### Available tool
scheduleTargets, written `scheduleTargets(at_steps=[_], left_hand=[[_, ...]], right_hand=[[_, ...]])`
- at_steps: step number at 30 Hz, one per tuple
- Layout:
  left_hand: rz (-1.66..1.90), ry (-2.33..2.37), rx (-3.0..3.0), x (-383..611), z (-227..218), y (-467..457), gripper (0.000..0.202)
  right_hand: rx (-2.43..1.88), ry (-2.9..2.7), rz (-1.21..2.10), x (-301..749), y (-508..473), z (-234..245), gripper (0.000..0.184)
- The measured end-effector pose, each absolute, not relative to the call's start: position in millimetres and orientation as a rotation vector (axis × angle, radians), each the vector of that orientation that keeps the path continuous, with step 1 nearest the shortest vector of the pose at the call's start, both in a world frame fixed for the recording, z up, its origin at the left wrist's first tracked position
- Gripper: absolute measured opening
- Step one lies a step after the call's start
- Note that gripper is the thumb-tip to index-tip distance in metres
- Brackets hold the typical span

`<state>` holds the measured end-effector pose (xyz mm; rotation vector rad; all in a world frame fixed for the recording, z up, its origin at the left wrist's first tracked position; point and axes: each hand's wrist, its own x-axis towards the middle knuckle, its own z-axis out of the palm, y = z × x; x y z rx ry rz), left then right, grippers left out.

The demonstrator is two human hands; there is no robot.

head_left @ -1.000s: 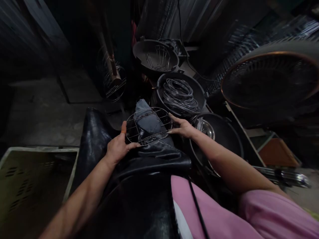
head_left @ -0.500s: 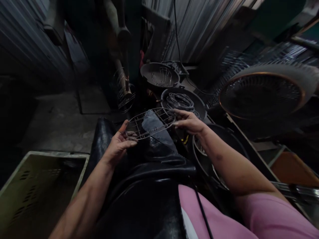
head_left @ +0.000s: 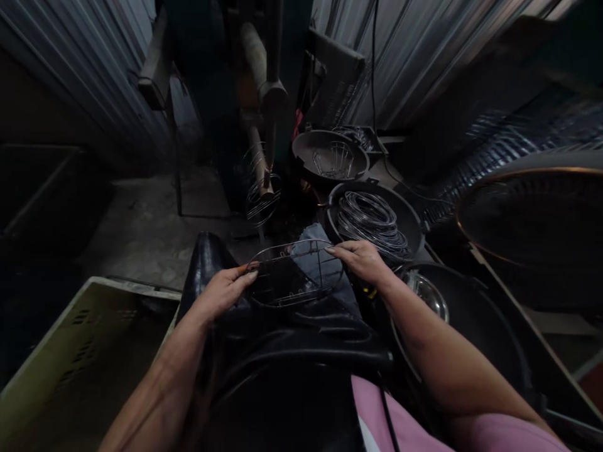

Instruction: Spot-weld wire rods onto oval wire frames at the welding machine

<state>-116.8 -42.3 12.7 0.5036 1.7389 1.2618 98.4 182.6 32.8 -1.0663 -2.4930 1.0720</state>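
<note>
An oval wire basket [head_left: 294, 296] of thin metal rods hangs level over my lap, held at both ends. My left hand [head_left: 226, 290] pinches its left end between thumb and fingers. At the opposite end, my right hand [head_left: 358, 258] grips the rim with thumb and fingertips. Beneath lies a black apron [head_left: 282, 351] over my legs, with a grey-blue cloth patch [head_left: 313, 257] showing through the wires. Beyond the basket, several wire rings hang around the end of a machine's rod [head_left: 266, 188].
On the right stand a dark pan with wire rings [head_left: 372, 216], one with a wire frame [head_left: 330, 150] and a larger pan [head_left: 475, 314]. A fan [head_left: 532, 220] is farther right. A yellowish plastic crate [head_left: 56, 351] sits at the left.
My head view has shifted left, so the surroundings appear farther right. The wire basket is lower in view, and its open side has tipped; both hands still hold it.
</note>
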Motion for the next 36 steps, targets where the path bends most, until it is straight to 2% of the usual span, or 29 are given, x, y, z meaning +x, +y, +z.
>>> scheduleTargets(at_steps=[3,5,11,17,19,22,25,29,36], left_hand=[[1.13,1.865,0.719,-117.0,4.7,-33.2,0.034],[1.21,1.842,0.739,-113.4,0.8,-27.0,0.034],[1.632,1.268,0.131,-88.4,-9.8,-10.1,0.045],[1.598,1.243,-0.046,-78.8,-18.9,-0.9,0.028],[1.573,1.245,-0.073,-78.9,-20.0,0.5,0.024],[1.549,1.218,-0.096,-79.2,-21.6,0.7,0.021],[1.539,1.197,-0.127,-79.2,-25.6,-1.3,0.021],[1.519,1.189,-0.177,-78.1,-33.1,-3.6,0.021],[1.537,1.204,-0.205,-68.8,-33.5,-1.7,0.018]], right_hand=[[-1.109,-2.505,1.013,101.2,192.2,20.6,0.034],[-1.075,-2.453,1.037,101.5,195.5,15.4,0.028],[-1.032,-2.161,1.319,98.7,199.3,0.1,0.025],[-1.256,-2.093,1.346,89.1,201.9,-18.6,0.014],[-1.269,-2.086,1.436,89.1,203.0,-18.5,0.017],[-1.272,-1.935,1.667,106.3,207.2,-14.4,0.032],[-1.421,-1.671,1.582,145.5,210.8,-13.7,0.045],[-1.651,-1.474,1.53,195.9,201.9,-20.1,0.046],[-1.422,-1.601,1.738,180.6,171.4,-10.3,0.04]])
